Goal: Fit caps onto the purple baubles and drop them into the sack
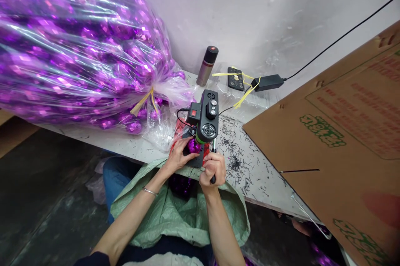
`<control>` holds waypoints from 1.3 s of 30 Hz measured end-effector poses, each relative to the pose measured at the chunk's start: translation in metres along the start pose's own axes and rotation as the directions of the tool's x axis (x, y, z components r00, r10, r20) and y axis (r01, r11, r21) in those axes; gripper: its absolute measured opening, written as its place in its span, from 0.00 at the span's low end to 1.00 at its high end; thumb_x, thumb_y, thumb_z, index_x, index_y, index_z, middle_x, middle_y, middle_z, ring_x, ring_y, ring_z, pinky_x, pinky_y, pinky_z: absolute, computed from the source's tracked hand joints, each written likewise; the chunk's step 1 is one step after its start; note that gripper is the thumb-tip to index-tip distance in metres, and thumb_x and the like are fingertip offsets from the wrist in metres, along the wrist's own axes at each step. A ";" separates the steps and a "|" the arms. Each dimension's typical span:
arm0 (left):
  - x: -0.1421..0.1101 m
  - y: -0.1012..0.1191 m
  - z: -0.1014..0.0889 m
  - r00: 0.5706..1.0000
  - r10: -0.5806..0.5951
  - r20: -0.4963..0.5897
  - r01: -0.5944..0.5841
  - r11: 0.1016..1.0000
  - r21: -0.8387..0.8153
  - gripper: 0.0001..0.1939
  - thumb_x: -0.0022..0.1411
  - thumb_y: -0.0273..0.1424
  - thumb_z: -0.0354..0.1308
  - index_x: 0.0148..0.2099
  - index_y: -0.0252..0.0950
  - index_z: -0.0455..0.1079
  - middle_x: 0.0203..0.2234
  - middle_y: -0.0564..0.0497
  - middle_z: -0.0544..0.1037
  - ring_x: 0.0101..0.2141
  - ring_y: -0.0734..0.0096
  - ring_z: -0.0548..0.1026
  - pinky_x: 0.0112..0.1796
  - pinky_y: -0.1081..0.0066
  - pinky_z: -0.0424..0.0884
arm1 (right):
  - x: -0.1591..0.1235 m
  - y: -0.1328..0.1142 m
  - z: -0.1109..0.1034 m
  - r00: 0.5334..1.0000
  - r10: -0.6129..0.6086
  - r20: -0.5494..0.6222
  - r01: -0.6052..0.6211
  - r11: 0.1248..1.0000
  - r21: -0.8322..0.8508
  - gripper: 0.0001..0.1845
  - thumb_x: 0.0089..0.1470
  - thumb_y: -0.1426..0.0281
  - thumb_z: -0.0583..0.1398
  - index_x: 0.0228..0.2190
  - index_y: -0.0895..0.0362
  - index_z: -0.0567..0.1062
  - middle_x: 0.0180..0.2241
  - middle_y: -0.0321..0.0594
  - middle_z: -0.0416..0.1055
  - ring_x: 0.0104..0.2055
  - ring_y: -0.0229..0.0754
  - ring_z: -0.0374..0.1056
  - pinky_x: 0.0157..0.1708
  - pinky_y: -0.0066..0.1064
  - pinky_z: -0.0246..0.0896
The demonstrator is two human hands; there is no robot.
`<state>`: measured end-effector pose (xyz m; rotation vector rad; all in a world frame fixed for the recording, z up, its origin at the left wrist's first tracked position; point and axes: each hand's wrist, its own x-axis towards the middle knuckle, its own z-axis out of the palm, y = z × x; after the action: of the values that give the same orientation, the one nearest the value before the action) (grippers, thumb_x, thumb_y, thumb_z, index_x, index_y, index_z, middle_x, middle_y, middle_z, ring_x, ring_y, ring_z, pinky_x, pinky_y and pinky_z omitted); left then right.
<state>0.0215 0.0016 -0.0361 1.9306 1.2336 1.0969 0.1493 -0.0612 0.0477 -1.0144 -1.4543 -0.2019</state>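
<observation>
A small black bench machine (206,117) with a red switch stands at the front edge of the white table (103,139). My left hand (178,154) holds a shiny purple ball (193,146) under the machine's head, fingers curled round it. My right hand (213,168) is closed in a fist on the machine's lever handle (213,147), just right of the ball. A green woven sack (175,212) lies open on my lap below both hands, with more purple balls (181,183) inside it.
A huge clear plastic bag of purple balls (68,45) fills the table's left. A grey spray can (206,65), a black remote (235,78) and a power adapter (267,83) sit by the wall. A large cardboard sheet (340,133) covers the right. Dark shavings (234,153) litter the table.
</observation>
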 end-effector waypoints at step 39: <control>-0.003 0.006 -0.001 0.998 0.063 0.000 -0.063 0.998 -0.013 0.32 0.62 0.42 0.68 0.64 0.39 0.65 0.55 0.40 0.77 0.57 0.50 0.75 0.58 0.47 0.71 | 0.049 -0.025 -0.001 0.981 0.188 -0.045 -0.184 0.979 0.084 0.18 0.67 0.72 0.50 0.23 0.54 0.64 0.23 0.33 0.63 0.28 0.37 0.65 0.30 0.32 0.61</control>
<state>0.0224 -0.0039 -0.0318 1.9712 1.1699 1.1334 0.1422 -0.0543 0.1018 -1.0655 -1.3016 -0.0347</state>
